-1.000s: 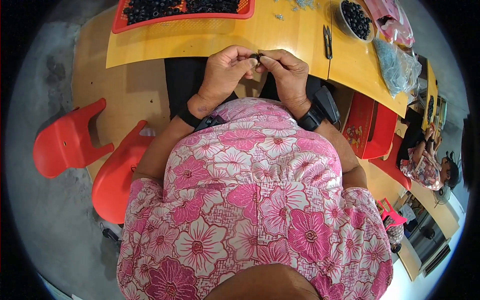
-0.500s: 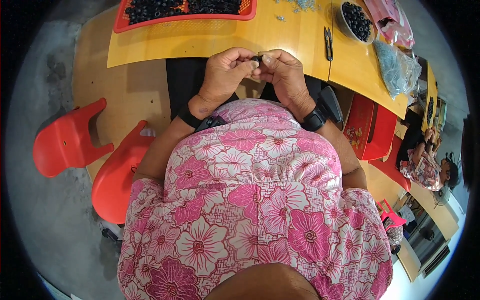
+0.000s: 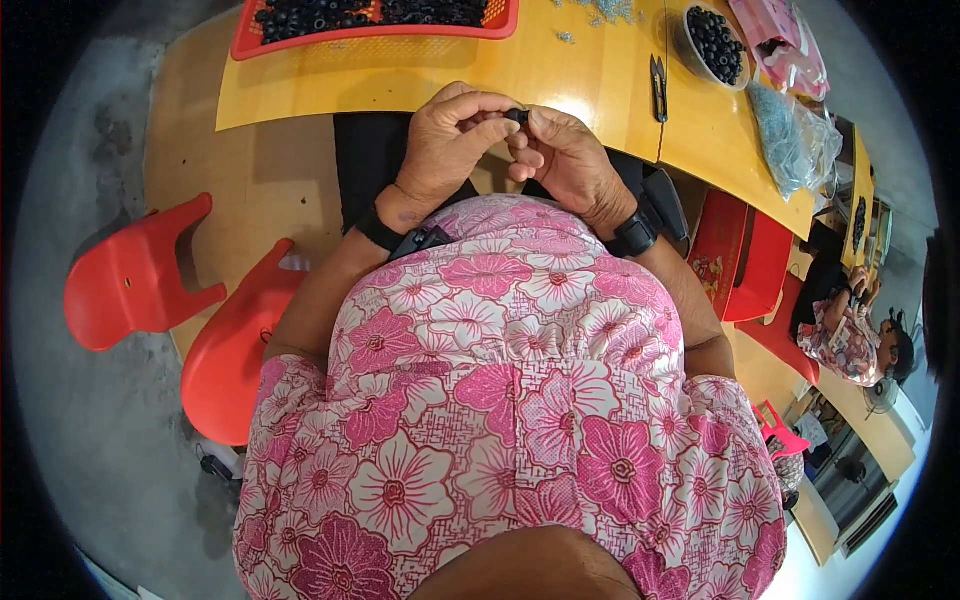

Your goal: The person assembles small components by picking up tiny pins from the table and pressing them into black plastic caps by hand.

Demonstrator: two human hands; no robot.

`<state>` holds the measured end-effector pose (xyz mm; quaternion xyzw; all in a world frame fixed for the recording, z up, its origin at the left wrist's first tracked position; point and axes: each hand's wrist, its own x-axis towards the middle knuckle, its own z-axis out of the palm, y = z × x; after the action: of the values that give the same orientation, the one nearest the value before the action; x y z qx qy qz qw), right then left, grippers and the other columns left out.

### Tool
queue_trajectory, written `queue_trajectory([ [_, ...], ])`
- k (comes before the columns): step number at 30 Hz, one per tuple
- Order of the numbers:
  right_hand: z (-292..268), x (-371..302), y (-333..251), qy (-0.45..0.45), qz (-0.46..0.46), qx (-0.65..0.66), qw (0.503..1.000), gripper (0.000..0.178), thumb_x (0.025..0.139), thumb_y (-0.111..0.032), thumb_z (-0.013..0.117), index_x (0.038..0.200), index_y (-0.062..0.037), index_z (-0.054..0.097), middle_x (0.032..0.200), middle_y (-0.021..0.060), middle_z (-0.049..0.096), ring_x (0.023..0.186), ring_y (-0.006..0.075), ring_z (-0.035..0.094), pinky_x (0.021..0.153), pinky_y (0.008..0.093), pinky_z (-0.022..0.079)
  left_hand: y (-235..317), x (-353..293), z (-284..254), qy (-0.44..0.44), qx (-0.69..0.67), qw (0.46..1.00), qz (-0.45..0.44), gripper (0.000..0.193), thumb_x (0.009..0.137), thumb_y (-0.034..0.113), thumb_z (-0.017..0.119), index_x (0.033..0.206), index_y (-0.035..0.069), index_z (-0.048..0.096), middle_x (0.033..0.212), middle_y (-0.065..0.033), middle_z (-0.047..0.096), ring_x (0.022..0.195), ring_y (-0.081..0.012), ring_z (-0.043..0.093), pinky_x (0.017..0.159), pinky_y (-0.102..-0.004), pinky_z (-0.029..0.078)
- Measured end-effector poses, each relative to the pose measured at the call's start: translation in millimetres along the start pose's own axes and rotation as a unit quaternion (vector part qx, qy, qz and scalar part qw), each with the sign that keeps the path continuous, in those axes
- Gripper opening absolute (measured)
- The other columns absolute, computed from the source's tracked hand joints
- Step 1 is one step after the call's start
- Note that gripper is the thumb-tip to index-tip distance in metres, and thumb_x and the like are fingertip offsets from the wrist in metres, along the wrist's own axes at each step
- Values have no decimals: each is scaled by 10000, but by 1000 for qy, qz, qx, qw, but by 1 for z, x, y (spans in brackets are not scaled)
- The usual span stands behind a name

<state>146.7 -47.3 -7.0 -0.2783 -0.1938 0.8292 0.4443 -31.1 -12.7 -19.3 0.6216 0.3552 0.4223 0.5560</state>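
Note:
A small black ring-like part is pinched between the fingertips of both hands, just off the table's front edge. My left hand grips it from the left with thumb and forefinger. From the right, my right hand closes thumb and fingers on the same piece; its lower fingers curl beneath. Fingertips cover most of the part. Beyond my hands, a red plastic basket holds many similar black parts. A clear tub of rounded black parts stands at the far right.
Black thread snips lie on the yellow table. Small clear pieces are scattered at the back, with a plastic bag of bluish pieces at right. Red stools stand at left. Another person sits far right.
My left hand has risen slightly. My right hand has shifted a little right and its lower fingers have curled in. The black part stays between the fingertips.

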Motion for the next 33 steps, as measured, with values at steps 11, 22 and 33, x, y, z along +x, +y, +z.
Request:
queue_trajectory([
  [11, 10, 0, 5, 55, -53, -120, 990, 267, 942, -269, 487, 988, -8, 523, 783, 20, 498, 663, 98, 478, 607, 231, 428, -7, 1, 4, -21, -21, 1000, 1, 281, 811, 11, 650, 1089, 8, 617, 856, -12, 557, 763, -71, 535, 675, -193, 452],
  [22, 16, -4, 5, 57, -113, -395, 910, 306, 972, -275, 404, 1083, -3, 488, 823, 54, 561, 632, 101, 520, 583, 229, 448, 16, 0, 6, -129, -143, 971, -141, 432, 926, 237, 544, 1268, -15, 462, 884, 16, 533, 651, -23, 420, 522, -163, 346],
  [33, 24, -6, 4, 56, -121, -404, 905, 273, 973, -234, 407, 1089, 0, 487, 830, 64, 569, 649, 112, 541, 598, 235, 460, 13, -2, 7, -115, -97, 983, -105, 386, 930, 234, 532, 1219, -18, 490, 916, -7, 564, 681, -33, 470, 559, -165, 380],
])
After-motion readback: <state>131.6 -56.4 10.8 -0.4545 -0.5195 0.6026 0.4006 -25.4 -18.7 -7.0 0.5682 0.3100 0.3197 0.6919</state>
